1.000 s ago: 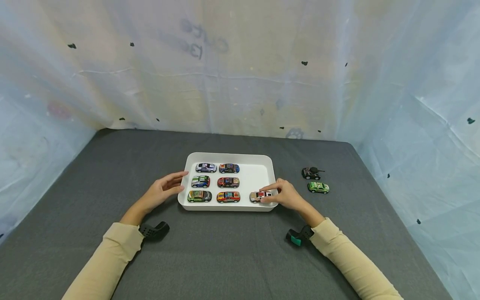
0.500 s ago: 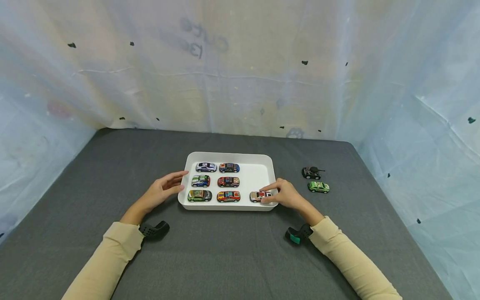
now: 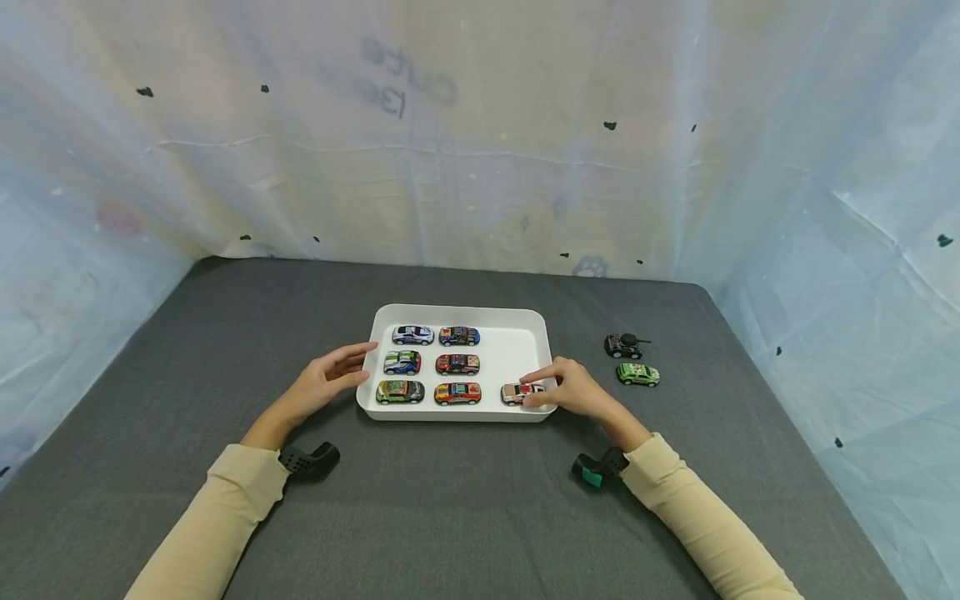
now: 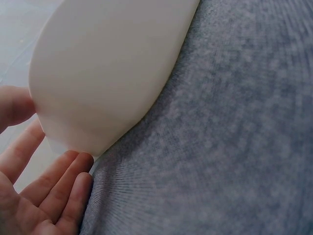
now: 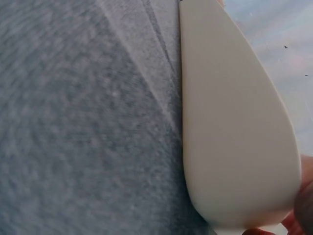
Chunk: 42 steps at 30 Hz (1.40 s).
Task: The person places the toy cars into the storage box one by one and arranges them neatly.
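A white tray lies on the table with several toy cars in it. My right hand reaches over its right end and holds a white toy car with red and dark markings between thumb and fingers, in the near right corner. Most of that car's right end is covered by the fingers. At the tray's left end, my left hand rests fairly straight fingertips and thumb against the rim. In the left wrist view, left fingers touch the tray's outer wall. The right wrist view mostly shows outer wall.
Two columns of toy cars fill the tray's left half, among them a red-and-yellow car and a white car. Right of the tray, a black toy vehicle and a green toy car stand on the grey cloth. Plastic sheeting surrounds the table.
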{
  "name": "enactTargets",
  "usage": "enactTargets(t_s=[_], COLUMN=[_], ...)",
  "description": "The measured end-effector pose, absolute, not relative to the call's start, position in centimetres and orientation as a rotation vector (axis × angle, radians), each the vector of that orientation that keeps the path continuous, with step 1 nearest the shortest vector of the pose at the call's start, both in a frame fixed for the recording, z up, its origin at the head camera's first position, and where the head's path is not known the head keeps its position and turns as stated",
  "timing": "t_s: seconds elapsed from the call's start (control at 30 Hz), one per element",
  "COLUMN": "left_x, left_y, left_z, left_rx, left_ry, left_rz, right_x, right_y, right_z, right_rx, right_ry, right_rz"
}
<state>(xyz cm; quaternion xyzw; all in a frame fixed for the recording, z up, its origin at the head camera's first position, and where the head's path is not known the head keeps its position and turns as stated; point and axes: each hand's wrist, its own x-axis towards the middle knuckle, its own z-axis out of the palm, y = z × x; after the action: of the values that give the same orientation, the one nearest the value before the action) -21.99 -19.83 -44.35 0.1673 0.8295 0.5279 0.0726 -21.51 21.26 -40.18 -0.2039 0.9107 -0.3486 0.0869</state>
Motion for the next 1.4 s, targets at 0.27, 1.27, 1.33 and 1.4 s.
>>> enactTargets(t_s=[0.27,1.27,1.33,1.4], left_x=[-22.0,-22.1,-22.2,-22.2], left_y=[-19.8,-19.9,-19.9,-20.0], left_z=[-44.3,-44.6,-44.6,-44.6], left_rx=[0.49,0.5,0.499,0.502], left_ry=[2.478,2.473,2.475,2.479], left_rz=[1.595,1.595,1.588,1.584], right_x=[-21.5,-22.3,-22.3,-22.3], right_y=[22.5,29.0,29.4,29.8], right_z=[-39.8,-37.9,-37.9,-37.8], right_rx=[-0.7,-0.593,-0.592,-0.584], right_ry=[2.656,2.62,2.621,2.621], right_rz=[-1.245,-1.446,-1.457,-1.467])
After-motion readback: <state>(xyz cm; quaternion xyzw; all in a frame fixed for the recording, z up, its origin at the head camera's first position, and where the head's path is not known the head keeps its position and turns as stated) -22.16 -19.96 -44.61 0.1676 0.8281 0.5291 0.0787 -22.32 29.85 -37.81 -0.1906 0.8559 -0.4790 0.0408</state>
